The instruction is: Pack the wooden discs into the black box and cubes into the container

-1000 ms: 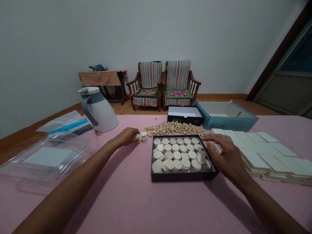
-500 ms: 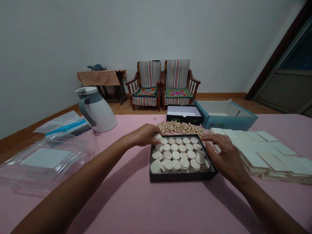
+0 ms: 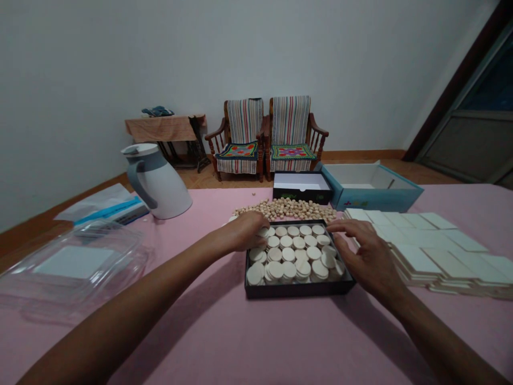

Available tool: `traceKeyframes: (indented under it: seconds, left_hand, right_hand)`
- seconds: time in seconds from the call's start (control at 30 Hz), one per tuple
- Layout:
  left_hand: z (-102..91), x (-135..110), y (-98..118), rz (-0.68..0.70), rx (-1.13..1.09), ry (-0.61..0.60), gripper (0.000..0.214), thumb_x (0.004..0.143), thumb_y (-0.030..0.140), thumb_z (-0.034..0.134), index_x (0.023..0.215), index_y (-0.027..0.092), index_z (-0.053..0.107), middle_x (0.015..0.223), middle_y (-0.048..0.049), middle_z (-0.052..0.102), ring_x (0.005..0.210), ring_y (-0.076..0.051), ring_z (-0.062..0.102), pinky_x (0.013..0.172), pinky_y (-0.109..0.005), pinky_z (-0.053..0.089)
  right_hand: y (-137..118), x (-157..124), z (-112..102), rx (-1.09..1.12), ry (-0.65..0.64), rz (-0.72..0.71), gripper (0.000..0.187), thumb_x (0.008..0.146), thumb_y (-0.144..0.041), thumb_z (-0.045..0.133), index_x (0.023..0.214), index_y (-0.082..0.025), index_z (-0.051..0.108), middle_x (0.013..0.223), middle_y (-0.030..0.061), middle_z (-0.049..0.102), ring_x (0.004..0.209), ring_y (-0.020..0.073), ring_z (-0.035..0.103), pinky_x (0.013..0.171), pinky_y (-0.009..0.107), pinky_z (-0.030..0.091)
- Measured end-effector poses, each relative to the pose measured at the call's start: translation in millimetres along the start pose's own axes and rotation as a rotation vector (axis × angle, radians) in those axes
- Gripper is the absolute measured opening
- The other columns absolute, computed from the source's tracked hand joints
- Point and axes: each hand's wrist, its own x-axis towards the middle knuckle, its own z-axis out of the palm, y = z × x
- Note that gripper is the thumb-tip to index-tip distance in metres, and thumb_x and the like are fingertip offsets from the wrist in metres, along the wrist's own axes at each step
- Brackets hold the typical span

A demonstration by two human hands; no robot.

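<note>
A shallow black box [image 3: 298,290] holds rows of round pale wooden discs [image 3: 289,254], mostly stacked flat, with some tilted at the right end. My left hand [image 3: 245,231] reaches over the box's far left corner. Its thumb and fingers close around discs there, though the fingertips are partly hidden. Along the right rim lies my right hand [image 3: 366,254], fingers stretched out and thumb apart, holding nothing. Just behind the box spreads a heap of small wooden beads [image 3: 294,208].
Stacked pale wooden squares [image 3: 436,246] lie right of the box. Behind stand an open black box [image 3: 302,198] and a blue box [image 3: 372,199]. On the left are a white jug [image 3: 166,187], a clear plastic container [image 3: 72,262] and a blue-edged packet [image 3: 110,211].
My left hand has lowered with the stack of wooden discs into the box's far left corner. More beads show behind it on the left. My right hand has barely moved.
</note>
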Motion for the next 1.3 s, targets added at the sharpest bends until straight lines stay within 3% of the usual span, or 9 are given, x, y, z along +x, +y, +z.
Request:
traceKeyframes:
  seconds: [0.13, 0.43, 0.77, 1.07, 1.3]
  left_hand:
    - [8.9, 10.3, 1.0, -0.016, -0.021, 0.106, 0.014, 0.072, 0.021, 0.07, 0.085, 0.016, 0.068, 0.088, -0.0077, 0.066, 0.083, -0.02, 0.061, 0.071, -0.027, 0.044]
    - [28.2, 12.4, -0.7, -0.054, -0.034, 0.154, 0.017, 0.072, 0.023, 0.069, 0.087, 0.015, 0.066, 0.092, -0.0082, 0.06, 0.087, -0.022, 0.06, 0.074, -0.029, 0.045]
    - [28.6, 10.2, 5.0, -0.065, -0.051, 0.202, 0.027, 0.076, 0.021, 0.067, 0.102, 0.017, 0.064, 0.1, -0.0086, 0.061, 0.093, -0.022, 0.06, 0.079, -0.031, 0.046]
    - [27.1, 37.1, 18.0, 0.035, -0.06, 0.195, 0.02, 0.077, 0.023, 0.066, 0.096, 0.016, 0.065, 0.099, -0.0097, 0.06, 0.089, -0.022, 0.059, 0.077, -0.032, 0.047]
    - [31.0, 35.1, 15.3, 0.047, -0.058, 0.212, 0.022, 0.075, 0.023, 0.068, 0.095, 0.016, 0.065, 0.098, -0.0089, 0.058, 0.088, -0.021, 0.058, 0.075, -0.031, 0.048]
  right_hand:
    - [-1.0, 0.1, 0.4, 0.006, 0.001, -0.004, 0.015, 0.083, -0.023, 0.05, 0.088, -0.023, 0.065, 0.094, 0.0058, 0.069, 0.096, 0.024, 0.059, 0.083, 0.041, 0.045]
    - [-1.5, 0.2, 0.6, 0.022, 0.006, -0.015, 0.015, 0.084, -0.022, 0.05, 0.087, -0.022, 0.065, 0.092, 0.006, 0.069, 0.093, 0.0232, 0.059, 0.081, 0.04, 0.046]
    - [-3.2, 0.2, 1.2, 0.039, -0.017, -0.006, 0.015, 0.083, -0.023, 0.05, 0.086, -0.023, 0.065, 0.09, 0.006, 0.069, 0.091, 0.0237, 0.06, 0.079, 0.041, 0.046]
    - [-2.7, -0.8, 1.3, 0.05, -0.038, -0.003, 0.015, 0.083, -0.02, 0.05, 0.086, -0.022, 0.064, 0.091, 0.0063, 0.068, 0.091, 0.0233, 0.059, 0.078, 0.04, 0.047]
    - [-4.3, -0.2, 1.0, 0.055, -0.046, -0.011, 0.015, 0.083, -0.019, 0.05, 0.086, -0.022, 0.065, 0.09, 0.0061, 0.069, 0.09, 0.0229, 0.059, 0.077, 0.039, 0.046]
